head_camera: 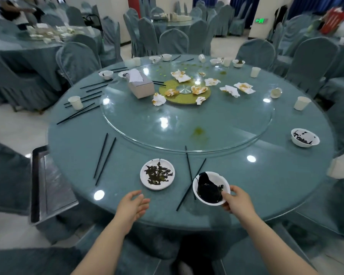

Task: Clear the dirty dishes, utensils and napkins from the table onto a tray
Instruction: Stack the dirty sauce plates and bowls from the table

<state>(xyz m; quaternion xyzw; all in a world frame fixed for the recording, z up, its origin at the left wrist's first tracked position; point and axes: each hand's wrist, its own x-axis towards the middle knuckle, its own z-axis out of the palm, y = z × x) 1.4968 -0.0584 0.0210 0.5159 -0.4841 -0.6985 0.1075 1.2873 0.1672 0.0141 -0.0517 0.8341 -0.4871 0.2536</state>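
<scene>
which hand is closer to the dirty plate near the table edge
Left. The left hand hovers open just below the dirty plate, not touching it. The right hand is off to the plate's right, holding the bowl.

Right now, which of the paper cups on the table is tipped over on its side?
The paper cup on the far right, beside the glass turntable, lies on its side with its mouth showing; the other cups stand upright.

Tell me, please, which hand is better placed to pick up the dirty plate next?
Left. The left hand hovers open just short of the plate, while the right hand already holds the bowl.
</scene>
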